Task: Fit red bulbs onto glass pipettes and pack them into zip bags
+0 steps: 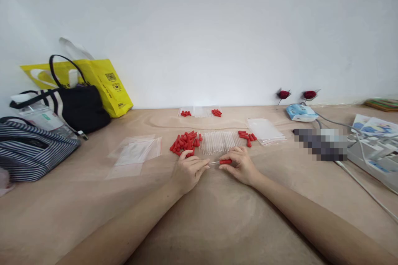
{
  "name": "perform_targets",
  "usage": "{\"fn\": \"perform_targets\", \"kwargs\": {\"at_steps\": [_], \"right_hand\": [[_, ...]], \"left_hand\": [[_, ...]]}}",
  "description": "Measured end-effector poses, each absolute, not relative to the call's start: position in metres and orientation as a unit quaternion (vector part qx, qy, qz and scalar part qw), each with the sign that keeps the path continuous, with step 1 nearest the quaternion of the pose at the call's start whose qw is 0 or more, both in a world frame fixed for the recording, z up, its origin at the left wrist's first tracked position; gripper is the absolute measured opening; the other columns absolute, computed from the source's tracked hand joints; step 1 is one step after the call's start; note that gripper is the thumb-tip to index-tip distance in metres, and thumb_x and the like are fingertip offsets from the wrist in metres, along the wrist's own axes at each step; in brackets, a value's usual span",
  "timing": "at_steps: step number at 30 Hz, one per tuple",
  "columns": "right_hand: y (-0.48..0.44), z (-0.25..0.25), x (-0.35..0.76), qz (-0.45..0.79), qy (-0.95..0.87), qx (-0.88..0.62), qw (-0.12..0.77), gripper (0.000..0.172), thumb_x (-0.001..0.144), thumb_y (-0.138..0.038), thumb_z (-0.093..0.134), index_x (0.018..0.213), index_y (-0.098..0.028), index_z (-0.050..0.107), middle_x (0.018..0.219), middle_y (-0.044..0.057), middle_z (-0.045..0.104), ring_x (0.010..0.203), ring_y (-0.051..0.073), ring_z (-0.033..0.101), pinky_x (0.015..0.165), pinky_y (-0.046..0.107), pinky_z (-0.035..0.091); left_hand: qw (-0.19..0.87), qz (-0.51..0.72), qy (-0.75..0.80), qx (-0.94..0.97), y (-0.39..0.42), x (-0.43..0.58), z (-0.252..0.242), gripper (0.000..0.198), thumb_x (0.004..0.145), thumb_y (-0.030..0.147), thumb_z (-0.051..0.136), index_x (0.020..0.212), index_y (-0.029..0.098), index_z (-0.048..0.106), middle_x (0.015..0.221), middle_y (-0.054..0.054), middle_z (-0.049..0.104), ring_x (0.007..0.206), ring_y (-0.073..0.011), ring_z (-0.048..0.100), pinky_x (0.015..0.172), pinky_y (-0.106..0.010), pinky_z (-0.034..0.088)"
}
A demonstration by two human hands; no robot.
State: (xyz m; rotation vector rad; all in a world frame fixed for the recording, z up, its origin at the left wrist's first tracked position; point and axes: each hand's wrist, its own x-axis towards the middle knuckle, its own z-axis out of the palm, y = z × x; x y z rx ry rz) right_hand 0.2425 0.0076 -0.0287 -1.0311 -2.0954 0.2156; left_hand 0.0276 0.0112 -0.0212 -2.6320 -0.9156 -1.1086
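My left hand (190, 169) is closed on one end of a thin clear dropper tube (214, 163). The red rubber bulb (225, 162) at the tube's other end is pinched in my right hand (239, 166). How far the tube sits inside the bulb I cannot tell. Just beyond my hands lies a row of clear tubes (220, 142), side by side. A heap of red bulbs (184, 142) is left of the row, and several red bulbs (248, 136) lie to its right.
Clear plastic bags (133, 153) lie at the left, another stack of bags (264, 131) at the right. Two small groups of red bulbs (185, 113) rest on bags near the wall. Bags, including a yellow one (115, 87), stand far left; a tissue pack (301, 112) and cables are right.
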Motion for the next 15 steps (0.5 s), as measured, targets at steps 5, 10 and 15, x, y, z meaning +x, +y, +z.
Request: {"fn": "perform_targets", "kwargs": {"at_steps": [5, 10, 15], "right_hand": [[0.0081, -0.0268, 0.244, 0.121, -0.815, -0.402, 0.4, 0.015, 0.078, -0.036, 0.058, 0.079, -0.022, 0.062, 0.074, 0.001, 0.065, 0.074, 0.015, 0.054, 0.075, 0.033, 0.034], [0.0074, -0.0246, 0.2432, 0.101, -0.832, -0.381, 0.39, 0.012, 0.079, -0.033, 0.057, 0.078, -0.023, 0.063, 0.073, 0.0, 0.066, 0.076, 0.016, 0.054, 0.079, 0.036, 0.031], [0.0075, -0.0259, 0.2409, 0.115, -0.834, -0.379, 0.384, 0.01, 0.079, -0.03, 0.057, 0.078, -0.022, 0.064, 0.073, 0.001, 0.066, 0.075, 0.016, 0.054, 0.08, 0.038, 0.03]], "left_hand": [[0.057, -0.361, -0.328, -0.871, 0.0093, 0.0292, -0.0176, 0.013, 0.085, 0.025, 0.048, 0.089, 0.019, 0.06, 0.074, 0.002, 0.069, 0.067, -0.0116, 0.061, 0.085, -0.034, 0.034], [0.056, -0.356, -0.332, -0.872, 0.0089, 0.0294, -0.0165, 0.016, 0.085, 0.024, 0.047, 0.075, 0.019, 0.058, 0.067, 0.004, 0.067, 0.063, -0.0114, 0.06, 0.083, -0.035, 0.033], [0.056, -0.352, -0.334, -0.873, 0.0086, 0.0293, -0.0175, 0.017, 0.085, 0.024, 0.047, 0.073, 0.019, 0.058, 0.064, 0.004, 0.066, 0.061, -0.011, 0.059, 0.082, -0.035, 0.033]]}}
